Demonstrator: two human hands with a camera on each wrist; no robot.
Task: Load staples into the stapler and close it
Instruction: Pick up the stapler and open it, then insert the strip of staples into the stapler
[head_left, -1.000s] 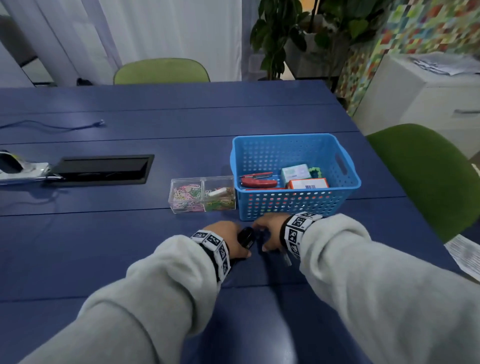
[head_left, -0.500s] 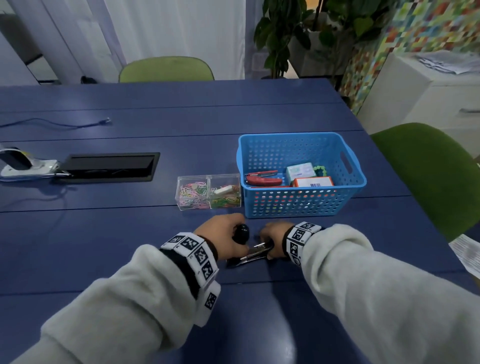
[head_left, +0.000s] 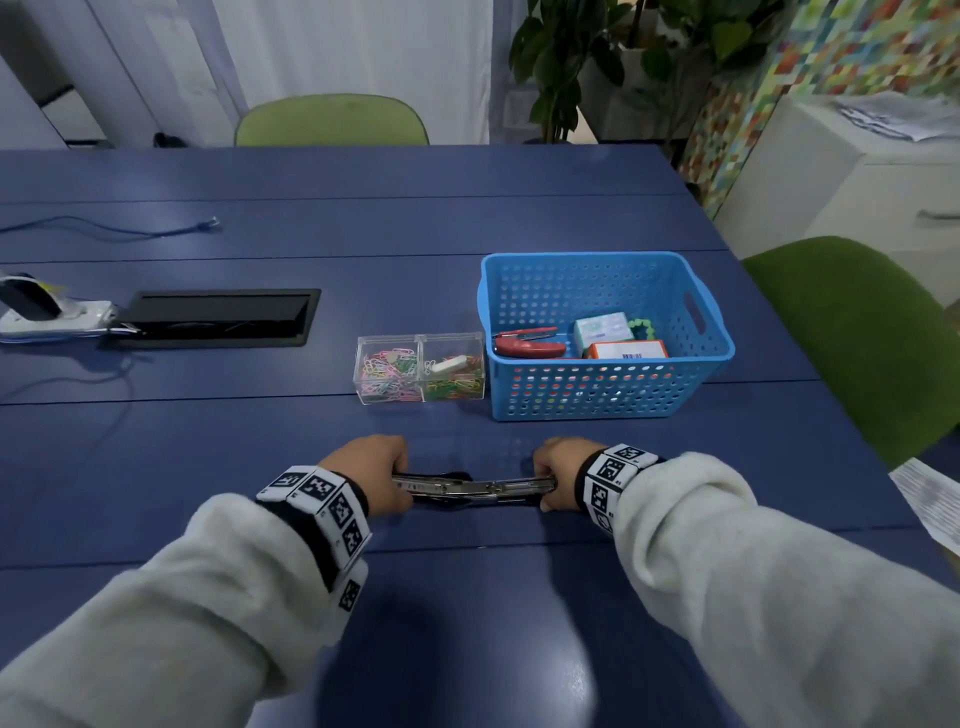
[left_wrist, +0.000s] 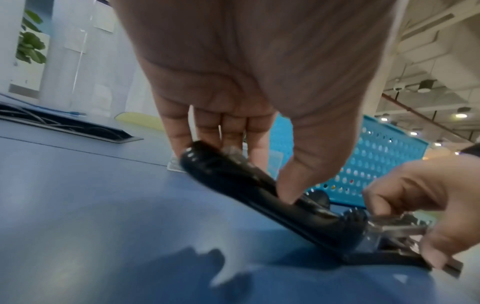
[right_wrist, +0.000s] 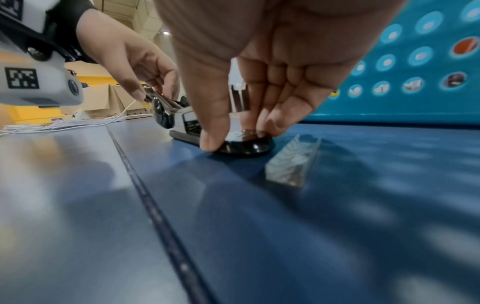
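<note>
A black stapler (head_left: 472, 488) lies opened out nearly flat on the blue table (head_left: 467, 597), its metal staple channel facing up. My left hand (head_left: 371, 478) grips the black top cover (left_wrist: 259, 197) between thumb and fingers, with the cover tilted up from the table. My right hand (head_left: 558, 475) pinches the rounded front end of the base (right_wrist: 246, 146) and holds it down. A short strip of staples (right_wrist: 293, 162) lies loose on the table just right of that end; my right hand hides it in the head view.
Behind the hands stand a blue perforated basket (head_left: 602, 400) holding a red stapler (head_left: 530, 345) and small boxes (head_left: 626, 349), and a clear box of coloured paper clips (head_left: 421, 369). A cable hatch (head_left: 218, 317) is at the left, a green chair (head_left: 857, 338) at the right.
My hands have moved apart. The left hand has swung the stapler's top cover away to the left, so the stapler has gone from folded to spread open.
</note>
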